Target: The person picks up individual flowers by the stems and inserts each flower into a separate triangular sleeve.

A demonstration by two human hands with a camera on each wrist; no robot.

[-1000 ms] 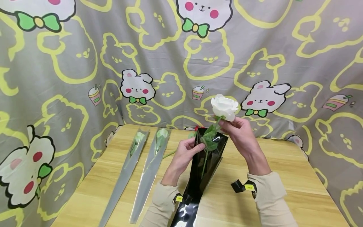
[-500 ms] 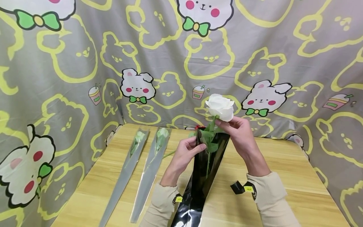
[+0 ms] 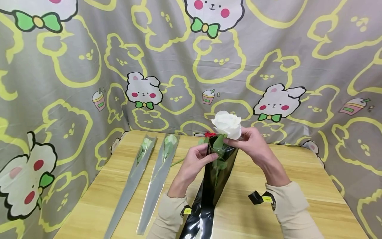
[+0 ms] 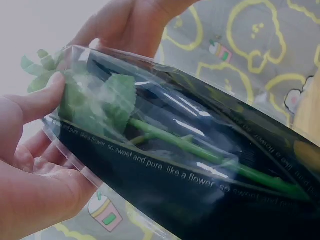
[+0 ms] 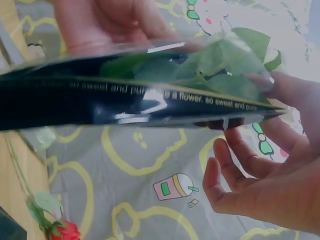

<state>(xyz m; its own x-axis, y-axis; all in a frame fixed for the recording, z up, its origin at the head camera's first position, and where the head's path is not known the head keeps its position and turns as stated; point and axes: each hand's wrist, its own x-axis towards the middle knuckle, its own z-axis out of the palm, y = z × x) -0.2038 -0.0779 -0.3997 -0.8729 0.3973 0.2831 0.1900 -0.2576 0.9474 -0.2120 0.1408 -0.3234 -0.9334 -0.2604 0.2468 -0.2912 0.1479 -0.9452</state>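
My left hand [image 3: 192, 162] pinches the mouth of a black flower sleeve [image 3: 222, 179] with a clear front, thumb on the near side. The sleeve stands tilted in the middle of the table and bears small printed words. A white rose [image 3: 227, 124] rises from its mouth, with the green stem [image 4: 185, 144] and several leaves [image 5: 215, 60] inside the sleeve. My right hand [image 3: 256, 146] pinches the rose just below the bloom, at the sleeve's right rim. In the right wrist view, its lower fingers [image 5: 240, 165] curl loosely below the sleeve.
Two grey sleeves, left [image 3: 126, 191] and right [image 3: 158, 191], lie on the wooden table [image 3: 268, 215], each with a pale rose inside. Black sleeve film [image 3: 197, 222] lies at the front edge. Behind the upright sleeve shows a red rose [image 3: 210, 134]. A patterned curtain [image 3: 179, 59] hangs around the table.
The white rose has come down and slightly left, its leaves sinking into the black sleeve. My right hand has lowered with it; my left hand has stayed at the sleeve's mouth.
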